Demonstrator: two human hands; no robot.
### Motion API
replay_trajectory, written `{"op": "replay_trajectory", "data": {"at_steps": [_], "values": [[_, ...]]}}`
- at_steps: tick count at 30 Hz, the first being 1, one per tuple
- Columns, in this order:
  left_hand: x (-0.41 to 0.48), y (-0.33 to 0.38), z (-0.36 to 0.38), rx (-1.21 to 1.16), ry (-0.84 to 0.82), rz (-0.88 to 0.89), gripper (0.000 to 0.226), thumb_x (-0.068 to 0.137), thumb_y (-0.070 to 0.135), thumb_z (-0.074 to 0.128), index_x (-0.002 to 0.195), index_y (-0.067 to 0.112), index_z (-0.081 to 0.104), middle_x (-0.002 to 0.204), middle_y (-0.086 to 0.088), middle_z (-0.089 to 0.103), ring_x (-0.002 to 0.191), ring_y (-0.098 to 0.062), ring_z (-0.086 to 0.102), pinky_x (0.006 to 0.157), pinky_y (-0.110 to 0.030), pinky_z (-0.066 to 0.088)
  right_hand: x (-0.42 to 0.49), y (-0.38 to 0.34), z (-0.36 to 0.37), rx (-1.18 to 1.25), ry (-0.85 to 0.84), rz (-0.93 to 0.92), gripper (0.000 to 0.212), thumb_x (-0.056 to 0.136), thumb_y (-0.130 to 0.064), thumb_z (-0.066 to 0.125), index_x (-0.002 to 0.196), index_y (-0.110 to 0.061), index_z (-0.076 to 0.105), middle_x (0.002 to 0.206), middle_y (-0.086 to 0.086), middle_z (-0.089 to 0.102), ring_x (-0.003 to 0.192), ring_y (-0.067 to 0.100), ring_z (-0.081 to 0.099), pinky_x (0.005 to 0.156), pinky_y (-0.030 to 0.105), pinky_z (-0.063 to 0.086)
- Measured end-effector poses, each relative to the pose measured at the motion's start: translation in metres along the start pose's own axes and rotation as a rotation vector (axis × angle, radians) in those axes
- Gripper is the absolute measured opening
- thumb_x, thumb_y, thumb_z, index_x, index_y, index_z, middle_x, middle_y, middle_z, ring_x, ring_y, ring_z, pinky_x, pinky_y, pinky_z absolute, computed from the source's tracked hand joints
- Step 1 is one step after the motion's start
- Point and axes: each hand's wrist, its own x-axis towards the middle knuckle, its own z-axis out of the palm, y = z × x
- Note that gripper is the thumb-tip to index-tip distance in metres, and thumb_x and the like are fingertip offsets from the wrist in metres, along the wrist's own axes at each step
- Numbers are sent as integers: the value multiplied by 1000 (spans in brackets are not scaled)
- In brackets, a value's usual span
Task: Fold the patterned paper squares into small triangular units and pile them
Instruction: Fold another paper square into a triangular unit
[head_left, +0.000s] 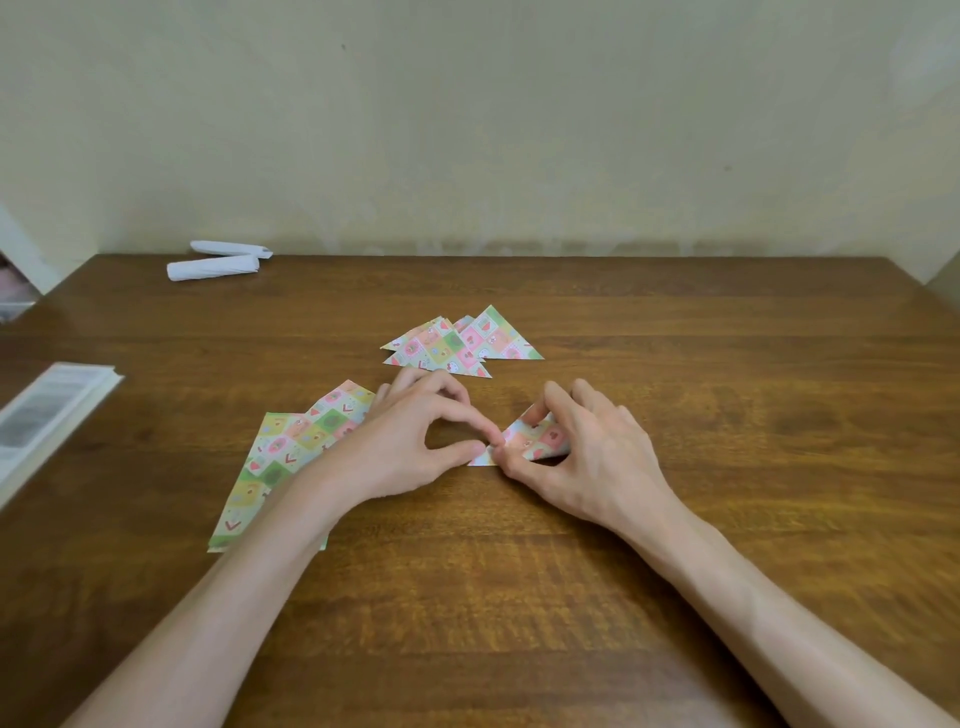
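A small folded triangle of patterned paper lies on the wooden table between my two hands. My left hand pinches its left corner with thumb and forefinger. My right hand pinches it too, thumb below and fingers over the top, hiding its right side. Behind them lies a pile of folded patterned triangles. A stack of unfolded patterned squares sits to the left, partly under my left forearm.
Two rolls of white paper lie at the table's back left. A white booklet rests at the left edge. A pale wall stands right behind the table.
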Motion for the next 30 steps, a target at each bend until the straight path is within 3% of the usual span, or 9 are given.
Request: {"op": "replay_trajectory", "data": {"at_steps": [8, 15, 22, 30], "values": [[-1, 0, 0, -16, -16, 20, 21, 100, 39, 64, 107, 57, 71, 115, 27, 51, 127, 0, 34, 113, -41, 28, 2, 2, -3, 60, -22, 18, 48, 76, -78, 65, 101, -39, 54, 94, -16, 49, 90, 4, 47, 81, 29, 35], [1, -2, 3, -16, 17, 23, 15, 88, 55, 71, 103, 56, 72, 115, 26, 53, 127, 2, 35, 113, -41, 28, 2, 2, -2, 57, -24, 22, 49, 75, -79, 63, 101, -39, 53, 95, -15, 48, 92, 5, 49, 83, 29, 35], [3, -2, 3, 0, 24, 26, 14, 87, 56, 73, 100, 57, 71, 114, 27, 52, 125, 2, 34, 111, -42, 29, 1, 7, -6, 122, -55, 14, 52, 75, -83, 61, 102, -39, 56, 98, -17, 51, 92, 3, 53, 85, 29, 40], [2, 1, 5, 9, -2, 39, 17, 92, 47, 72, 107, 54, 72, 116, 27, 51, 127, 2, 33, 112, -38, 29, 0, 7, -5, 115, -38, 21, 41, 78, -69, 71, 105, -38, 62, 99, -16, 50, 91, 4, 52, 81, 26, 37]]}}
